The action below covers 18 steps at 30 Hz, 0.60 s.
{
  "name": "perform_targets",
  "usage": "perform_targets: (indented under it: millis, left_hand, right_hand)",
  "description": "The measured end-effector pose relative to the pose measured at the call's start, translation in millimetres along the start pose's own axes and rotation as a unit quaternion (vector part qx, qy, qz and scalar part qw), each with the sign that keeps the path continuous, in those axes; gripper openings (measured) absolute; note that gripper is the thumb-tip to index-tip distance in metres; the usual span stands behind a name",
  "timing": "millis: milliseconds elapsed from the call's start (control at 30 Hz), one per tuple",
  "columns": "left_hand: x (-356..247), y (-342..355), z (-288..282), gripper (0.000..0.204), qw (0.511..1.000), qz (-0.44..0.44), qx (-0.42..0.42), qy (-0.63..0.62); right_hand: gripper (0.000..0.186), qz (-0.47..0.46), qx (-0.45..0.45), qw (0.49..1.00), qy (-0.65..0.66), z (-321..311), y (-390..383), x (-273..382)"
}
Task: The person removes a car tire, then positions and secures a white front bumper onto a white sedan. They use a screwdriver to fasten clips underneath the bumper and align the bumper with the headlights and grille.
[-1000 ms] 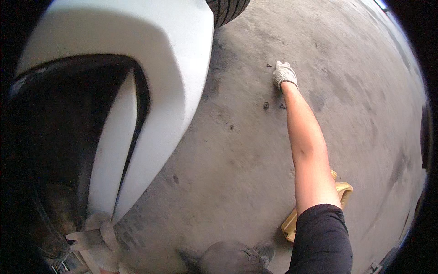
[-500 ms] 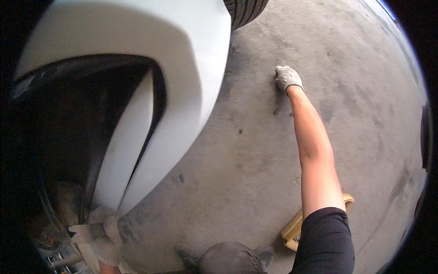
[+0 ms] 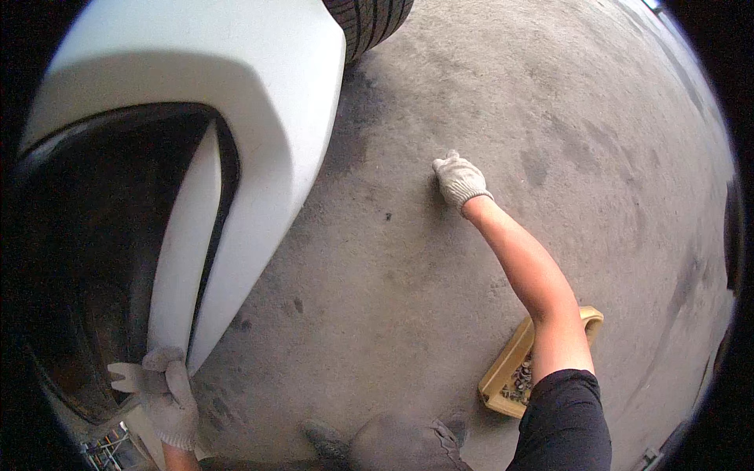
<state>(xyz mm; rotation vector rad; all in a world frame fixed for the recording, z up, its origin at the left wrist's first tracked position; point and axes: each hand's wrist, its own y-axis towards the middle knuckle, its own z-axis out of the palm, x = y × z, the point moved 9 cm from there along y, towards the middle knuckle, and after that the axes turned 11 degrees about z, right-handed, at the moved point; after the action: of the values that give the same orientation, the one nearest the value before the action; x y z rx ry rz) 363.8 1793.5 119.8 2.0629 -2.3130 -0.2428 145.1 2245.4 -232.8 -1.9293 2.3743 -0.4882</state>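
Observation:
My right hand (image 3: 459, 179), in a pale knit glove, reaches out low over the concrete floor (image 3: 440, 290), fingers curled; whatever they hold is hidden. A small dark piece (image 3: 388, 217) lies left of it. At lower left my gloved left hand (image 3: 169, 400) is at the bottom end of the white bumper trim (image 3: 184, 235), its fingers bent round a pale forked piece (image 3: 126, 377) that I cannot make out clearly. A yellow tray (image 3: 495, 386) of small metal fasteners (image 3: 520, 385) sits beside my right arm, partly hidden by it.
The white bumper (image 3: 279, 118) with its dark opening (image 3: 86, 235) fills the left side, a tyre (image 3: 369, 23) behind it at the top. A case of tools (image 3: 106, 451) shows at the bottom-left corner, and my knee (image 3: 397, 443) and shoes at the bottom.
My right hand has moved down and left, nearer me, and small dark pieces seen by it before no longer show. My left hand has risen slightly and shows more clearly.

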Motion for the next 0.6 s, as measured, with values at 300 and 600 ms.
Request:
perform_targets:
  millis: [300,600]
  left_hand:
    - [-10,12,8,0.027,1.000,0.014,0.000,-0.014]
    - [-2,22,-3,0.023,0.991,0.120,-0.030,-0.057]
  right_hand:
    - [0.019,0.103,-0.067,0.992,0.017,4,-25,-52]
    - [0.021,0.094,-0.007,0.975,0.200,-1,-29,-45]
